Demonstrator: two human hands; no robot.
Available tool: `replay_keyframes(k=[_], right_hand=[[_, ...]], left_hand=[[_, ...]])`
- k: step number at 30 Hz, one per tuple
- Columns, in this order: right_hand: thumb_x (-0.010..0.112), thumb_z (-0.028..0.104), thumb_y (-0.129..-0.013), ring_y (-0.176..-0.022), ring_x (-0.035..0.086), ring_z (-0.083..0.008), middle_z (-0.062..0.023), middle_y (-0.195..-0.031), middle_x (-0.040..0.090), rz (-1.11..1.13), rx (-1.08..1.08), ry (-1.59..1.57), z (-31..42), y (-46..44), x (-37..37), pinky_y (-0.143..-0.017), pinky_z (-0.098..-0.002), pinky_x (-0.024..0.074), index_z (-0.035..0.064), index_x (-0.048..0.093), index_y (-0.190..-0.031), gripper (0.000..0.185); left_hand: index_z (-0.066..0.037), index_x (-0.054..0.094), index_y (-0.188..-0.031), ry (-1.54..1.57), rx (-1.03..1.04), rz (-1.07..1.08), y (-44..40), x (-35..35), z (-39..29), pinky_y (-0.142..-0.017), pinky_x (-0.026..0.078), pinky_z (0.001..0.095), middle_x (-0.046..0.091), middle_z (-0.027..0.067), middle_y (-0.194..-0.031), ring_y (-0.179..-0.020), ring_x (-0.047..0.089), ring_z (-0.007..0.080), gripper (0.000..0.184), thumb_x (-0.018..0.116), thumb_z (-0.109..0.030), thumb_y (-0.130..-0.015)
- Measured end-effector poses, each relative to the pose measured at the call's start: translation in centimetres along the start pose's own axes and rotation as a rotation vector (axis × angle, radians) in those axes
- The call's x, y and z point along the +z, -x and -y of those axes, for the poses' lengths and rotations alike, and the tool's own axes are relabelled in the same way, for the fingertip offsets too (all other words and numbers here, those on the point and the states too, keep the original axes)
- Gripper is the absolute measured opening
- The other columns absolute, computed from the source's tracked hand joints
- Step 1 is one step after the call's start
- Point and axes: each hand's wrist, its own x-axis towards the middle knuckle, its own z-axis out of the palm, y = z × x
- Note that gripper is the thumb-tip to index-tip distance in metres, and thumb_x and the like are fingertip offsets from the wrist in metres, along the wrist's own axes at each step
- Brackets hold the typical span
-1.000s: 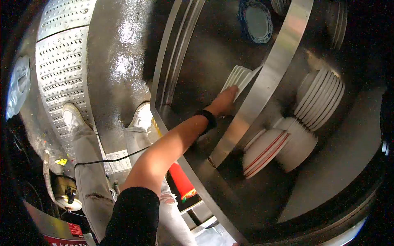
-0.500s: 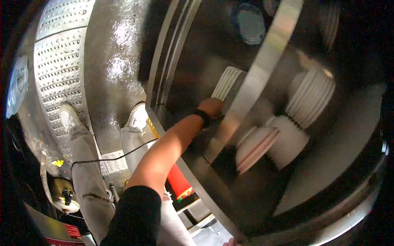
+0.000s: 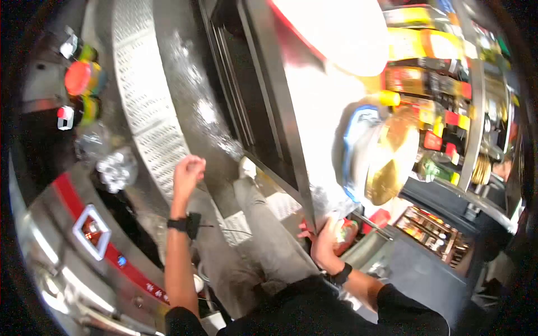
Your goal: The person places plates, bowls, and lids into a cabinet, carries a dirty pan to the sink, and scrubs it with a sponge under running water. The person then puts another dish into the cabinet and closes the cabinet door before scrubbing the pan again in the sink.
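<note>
My left hand (image 3: 189, 169) is in the air over the metal floor strip, left of my legs. Its fingers are curled and nothing shows in them. My right hand (image 3: 326, 242) is at the near corner of the steel counter (image 3: 320, 204), thumb on top and fingers curled around the edge. A blue-rimmed dish (image 3: 353, 154) lies on the counter just beyond it, with a shiny gold-coloured round vessel (image 3: 389, 162) beside it. Below the counter's front edge is the dark cabinet opening (image 3: 235, 84); its inside is hidden now.
Several bottles (image 3: 423, 45) line a shelf at the right. A large white round thing with a red rim (image 3: 342, 28) is at the counter's far end. The perforated floor strip (image 3: 151, 84) runs along the left. A steel unit with a red band (image 3: 73, 201) stands lower left.
My left hand has come out of the cabinet, where it was by stacked dishes, and swung left. The view has risen to the countertop, and my right hand shows more fully at the counter corner.
</note>
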Motion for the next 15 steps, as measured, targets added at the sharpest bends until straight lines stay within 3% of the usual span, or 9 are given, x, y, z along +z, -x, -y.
replay_keyframes(k=[1,4,8,9,11,12,13,14,15], right_hand=[[0.031,0.040,-0.100,-0.062,0.064,-0.0291,-0.0236,-0.096,0.056,-0.032,-0.114,0.023,2.1,1.8,2.0,-0.041,-0.0356,0.0536,-0.0010,0.024,-0.115,0.044],[0.040,0.045,-0.096,-0.062,0.064,-0.0281,-0.0220,-0.101,0.052,0.126,0.109,0.104,3.8,1.6,0.2,-0.044,-0.0372,0.0543,0.0033,0.028,-0.112,0.046],[0.051,0.034,-0.092,-0.059,0.063,-0.0202,-0.0112,-0.072,0.062,0.553,0.304,0.317,6.9,-0.7,-5.2,-0.046,-0.0318,0.0524,-0.0031,0.051,-0.098,0.037],[0.053,0.027,-0.088,-0.054,0.061,-0.0183,-0.0117,-0.071,0.064,0.538,0.029,0.439,10.3,-0.5,-6.9,-0.045,-0.0312,0.0513,-0.0007,0.056,-0.088,0.028],[0.053,0.021,-0.089,-0.047,0.058,-0.0166,-0.0092,-0.063,0.060,0.234,-0.197,0.116,12.4,-2.4,-8.9,-0.037,-0.0284,0.0461,-0.0007,0.055,-0.081,0.023],[0.056,0.024,-0.088,-0.046,0.058,-0.0155,-0.0086,-0.061,0.058,0.134,-0.321,0.031,13.6,-3.8,-9.6,-0.036,-0.0282,0.0438,-0.0002,0.053,-0.083,0.025],[0.060,0.029,-0.087,-0.046,0.057,-0.0134,-0.0078,-0.061,0.058,0.014,-0.435,0.125,15.2,-5.0,-9.6,-0.034,-0.0278,0.0408,0.0001,0.052,-0.086,0.030],[0.064,0.032,-0.084,-0.050,0.060,-0.0210,-0.0113,-0.061,0.059,0.009,-0.456,0.111,16.4,-6.0,-9.4,-0.042,-0.0345,0.0458,-0.0015,0.053,-0.083,0.035],[0.065,0.031,-0.083,-0.054,0.061,-0.0261,-0.0138,-0.062,0.059,-0.035,-0.511,0.255,17.2,-7.4,-8.8,-0.050,-0.0378,0.0474,-0.0022,0.055,-0.082,0.035]], left_hand=[[-0.006,0.061,-0.092,-0.009,-0.017,-0.039,2.8,0.2,-2.3,-0.060,0.051,0.0239,0.061,-0.0001,-0.083,-0.073,0.059,0.0089,0.015,0.066,-0.018,-0.086],[-0.004,0.061,-0.094,-0.029,0.020,-0.026,10.5,3.6,-10.2,-0.061,0.052,0.0251,0.061,0.0015,-0.088,-0.074,0.060,0.0100,0.013,0.064,-0.015,-0.087],[-0.005,0.060,-0.099,-0.221,0.178,0.096,16.7,12.0,-19.5,-0.060,0.048,0.0217,0.061,0.0006,-0.083,-0.074,0.059,0.0074,0.018,0.064,-0.018,-0.089],[-0.006,0.060,-0.107,-0.304,0.214,0.166,17.1,14.5,-21.1,-0.065,0.051,0.0234,0.062,0.0010,-0.095,-0.079,0.061,0.0097,0.022,0.063,-0.020,-0.090],[-0.006,0.058,-0.110,-0.505,0.408,0.152,16.4,19.7,-23.3,-0.063,0.050,0.0232,0.062,0.0018,-0.093,-0.076,0.060,0.0098,0.027,0.064,-0.021,-0.089],[-0.004,0.058,-0.112,-0.560,0.471,0.103,15.6,22.6,-24.0,-0.066,0.051,0.0257,0.063,0.0051,-0.095,-0.078,0.061,0.0121,0.032,0.066,-0.021,-0.086],[-0.001,0.059,-0.111,-0.680,0.705,0.031,14.9,25.5,-25.2,-0.071,0.052,0.0296,0.064,0.0104,-0.101,-0.080,0.062,0.0183,0.036,0.067,-0.021,-0.083],[0.000,0.059,-0.112,-0.731,0.817,0.029,13.8,27.6,-25.7,-0.075,0.051,0.0334,0.064,0.0155,-0.105,-0.083,0.064,0.0248,0.038,0.067,-0.020,-0.081],[-0.001,0.060,-0.112,-0.795,0.743,0.064,12.0,29.2,-25.7,-0.073,0.051,0.0358,0.064,0.0177,-0.105,-0.085,0.064,0.0286,0.038,0.067,-0.018,-0.079]])
